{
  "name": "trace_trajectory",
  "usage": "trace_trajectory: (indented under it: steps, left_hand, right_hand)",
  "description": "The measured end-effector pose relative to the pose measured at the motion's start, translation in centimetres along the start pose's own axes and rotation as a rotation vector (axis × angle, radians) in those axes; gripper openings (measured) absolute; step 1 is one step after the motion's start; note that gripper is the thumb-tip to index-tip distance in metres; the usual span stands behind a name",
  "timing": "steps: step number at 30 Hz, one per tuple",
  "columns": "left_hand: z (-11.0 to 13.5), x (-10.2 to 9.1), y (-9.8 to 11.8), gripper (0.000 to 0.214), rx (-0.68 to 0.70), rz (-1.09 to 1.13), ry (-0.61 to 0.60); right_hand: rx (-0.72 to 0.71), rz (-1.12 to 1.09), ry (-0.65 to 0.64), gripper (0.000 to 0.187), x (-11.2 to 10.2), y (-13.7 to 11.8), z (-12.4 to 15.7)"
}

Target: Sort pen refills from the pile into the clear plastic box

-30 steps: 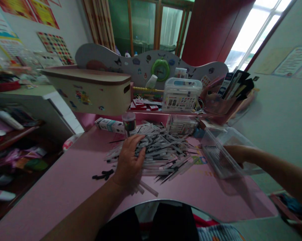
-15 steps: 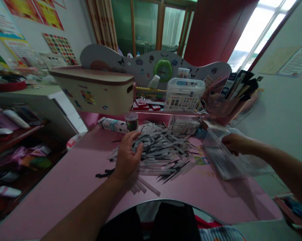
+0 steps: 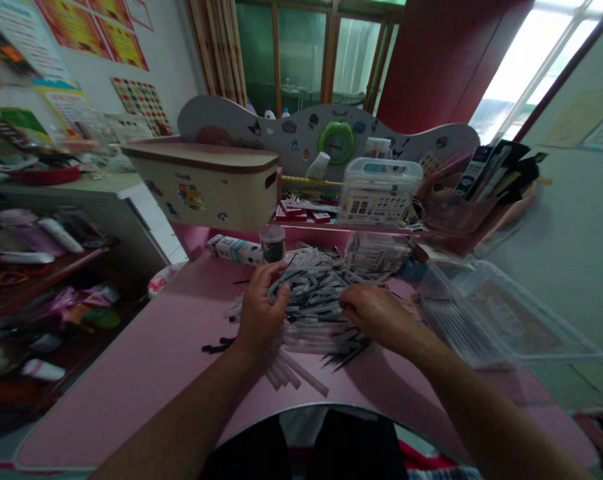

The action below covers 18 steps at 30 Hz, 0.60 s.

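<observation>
Left hand rests loosely cupped on the left edge of one pile of pens. Right hand has its fingers curled into the pile's right side; what it pinches cannot be told. The pens lie flat mid-desk, mostly left to right, too many to count. About four tubes angle toward the person. One jar stands behind, one clear case to the right.

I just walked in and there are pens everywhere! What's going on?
A person at a pink desk has both hands on a big pile of pens. The left hand lies on the pile's left side, and the right hand on its near right side. Both curl into the pens, but whether either grips any is hard to tell. An open clear box with some pens in it stands to the right.
</observation>
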State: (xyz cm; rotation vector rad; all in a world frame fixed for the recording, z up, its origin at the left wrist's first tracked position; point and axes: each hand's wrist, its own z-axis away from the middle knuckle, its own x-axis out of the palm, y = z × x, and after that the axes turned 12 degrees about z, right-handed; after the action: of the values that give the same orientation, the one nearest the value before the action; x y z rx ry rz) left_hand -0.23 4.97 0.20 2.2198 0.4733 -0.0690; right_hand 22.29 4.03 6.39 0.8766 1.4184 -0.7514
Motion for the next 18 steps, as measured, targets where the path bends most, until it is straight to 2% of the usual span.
trace_trajectory:
  steps: [3, 7, 12, 18]
  left_hand:
    - [-0.2, -0.2, -0.2, 0.026, -0.021, 0.005, 0.008]
    - [-0.5, -0.4, -0.5, 0.024, -0.059, 0.024, 0.028]
    - [-0.4, -0.4, -0.4, 0.021, -0.099, 0.039, 0.009]
    - [-0.2, -0.1, 0.0, 0.019, -0.121, 0.04, -0.061]
  right_hand:
    - [0.029, 0.071, 0.014, 0.01, 2.7, -1.0, -1.0]
    - [0.032, 0.095, 0.094, 0.008, 4.6, -1.4, -1.4]
    - [0.044, 0.148, 0.125, 0.012, 6.0, -1.6, -1.5]
    - [0.034, 0.125, 0.203, 0.013, 6.5, -1.5, -1.6]
